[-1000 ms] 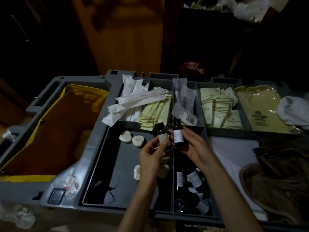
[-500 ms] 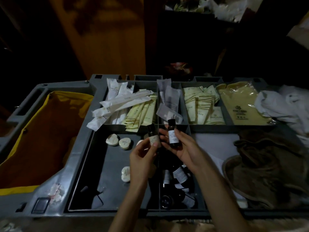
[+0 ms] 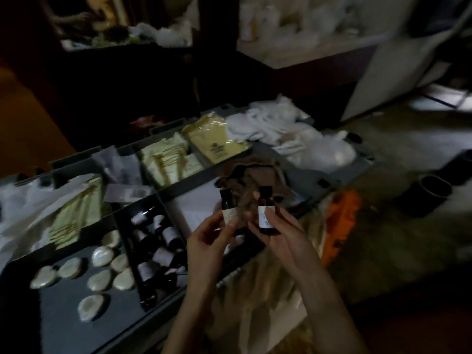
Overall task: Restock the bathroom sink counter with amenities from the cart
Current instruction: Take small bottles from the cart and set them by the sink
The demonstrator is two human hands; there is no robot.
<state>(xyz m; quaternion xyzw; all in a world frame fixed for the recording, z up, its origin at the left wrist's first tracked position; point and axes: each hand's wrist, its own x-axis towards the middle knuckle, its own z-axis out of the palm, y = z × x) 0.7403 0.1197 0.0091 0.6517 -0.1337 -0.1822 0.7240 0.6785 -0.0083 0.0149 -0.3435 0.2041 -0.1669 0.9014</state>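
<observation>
Over cart (image 3: 184,183): left grip (image 3: 209,241) pinches dark bottle (image 3: 227,203), cream label; right grip (image 3: 283,237) clasps 2nd bottle (image 3: 266,212), white label.

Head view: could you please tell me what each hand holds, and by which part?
The left hand pinches the left toiletry bottle at its label; the right hand grips the right toiletry bottle round its lower body.

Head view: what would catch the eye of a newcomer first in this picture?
First, two small dark bottles held up at the centre: the left grip holds the left bottle, the right grip the right bottle. Next, the pale round soaps in the lower-left compartment of the cart, and the heap of white towels at its far right.
</observation>
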